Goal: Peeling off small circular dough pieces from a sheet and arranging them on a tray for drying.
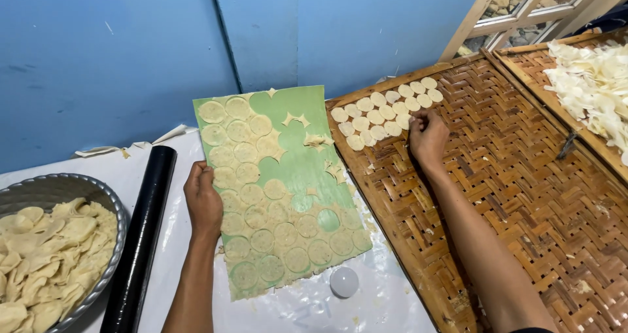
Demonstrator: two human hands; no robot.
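My left hand [203, 199] is pressed flat on the left edge of the green rectangular mat covered with a thin sheet of pale dough [282, 189], fingers spread, just pinning it and not gripping anything. My right hand [426, 137] is over on the big woven bamboo tray [523, 195], fingertips pinched together right at the end of the rows of small round dough discs [386, 107] in the tray's far corner. Looks like there's a disc under my fingers, but honestly I can't tell, they cover it.

Stuff that could bite me here: the discs are thin and soft, so pinching too hard probably stretches or tears one. The rows sit touching each other, so a sloppy placement likely overlaps two and they stick together. Most of the cut circles are on the mat, and the mat lies on slick white plastic sheeting [307, 307]; if my left hand eases up, the mat could slide toward the tray edge. The star-shaped dough scraps [296, 118] near the top of the mat could also ride along with a disc. And the small white round cutter [344, 281] just beside the near edge of the mat could get knocked off the surface by my forearm.
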